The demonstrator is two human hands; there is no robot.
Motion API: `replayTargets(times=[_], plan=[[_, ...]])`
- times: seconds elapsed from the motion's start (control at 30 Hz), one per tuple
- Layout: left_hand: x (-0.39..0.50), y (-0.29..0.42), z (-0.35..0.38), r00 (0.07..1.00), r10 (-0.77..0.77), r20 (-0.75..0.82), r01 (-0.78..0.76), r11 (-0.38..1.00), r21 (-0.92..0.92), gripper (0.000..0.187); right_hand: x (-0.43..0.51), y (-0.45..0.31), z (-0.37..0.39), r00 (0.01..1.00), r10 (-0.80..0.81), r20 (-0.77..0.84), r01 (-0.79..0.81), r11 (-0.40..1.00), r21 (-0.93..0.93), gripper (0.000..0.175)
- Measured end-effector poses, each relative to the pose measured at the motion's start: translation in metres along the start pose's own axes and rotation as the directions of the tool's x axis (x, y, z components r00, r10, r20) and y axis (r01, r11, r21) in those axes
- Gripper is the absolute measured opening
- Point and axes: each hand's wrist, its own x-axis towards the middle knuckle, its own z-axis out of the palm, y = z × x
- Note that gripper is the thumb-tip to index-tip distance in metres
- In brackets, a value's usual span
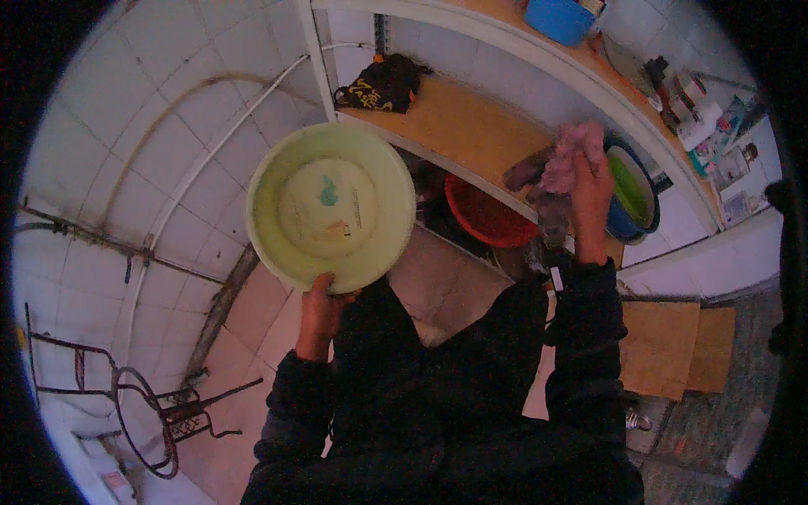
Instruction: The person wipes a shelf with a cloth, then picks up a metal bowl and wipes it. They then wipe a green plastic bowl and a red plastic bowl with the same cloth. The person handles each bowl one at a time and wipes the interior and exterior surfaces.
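My left hand [322,315] grips the lower rim of a pale yellow-green plastic basin [329,208], thumb over the edge. The basin's inside faces me and holds nothing; its bottom bears a green mark and some writing. On the right, my right hand [591,196] holds a bunched pink cloth [573,158] over the wooden shelf. A darker cloth [528,170] hangs beside and below it; whether it is part of the same bundle I cannot tell. Just right of that hand stands a blue basin [650,221] with a green thing [628,186] inside.
A black bag with yellow print [388,85] lies at the left end of the shelf [473,120]. Below is a red plastic basket [489,218]. The upper shelf holds a blue container [558,19] and small bottles. A metal stand [148,416] is at the left; cardboard [659,347] lies at the right.
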Motion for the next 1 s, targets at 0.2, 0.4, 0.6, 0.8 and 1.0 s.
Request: replayTargets(times=[0.2,0.4,0.6,0.8,1.0], plan=[[-0.002,-0.006,0.02,0.998,-0.069,0.008,0.069,0.993,-0.098,0.049,0.031,0.017,0.054,0.875,0.035,0.482,0.396,0.523,-0.755,0.036],[0.001,0.008,0.023,0.973,-0.226,0.05,0.232,0.957,-0.172,0.051,-0.083,0.038,0.077,0.656,-0.177,0.733,0.636,0.653,-0.412,0.053],[0.003,0.007,0.031,0.935,-0.283,0.214,0.283,0.959,0.032,0.052,-0.135,0.055,0.056,0.621,-0.054,0.782,0.628,0.632,-0.455,0.067],[-0.01,-0.002,0.05,0.885,-0.33,0.328,0.333,0.942,0.048,0.053,-0.134,0.067,0.038,0.589,-0.016,0.808,0.608,0.667,-0.43,0.044],[-0.015,0.009,0.03,0.762,-0.393,0.514,0.26,0.913,0.313,0.069,-0.117,0.079,0.034,0.646,0.186,0.74,0.486,0.648,-0.587,0.034]])
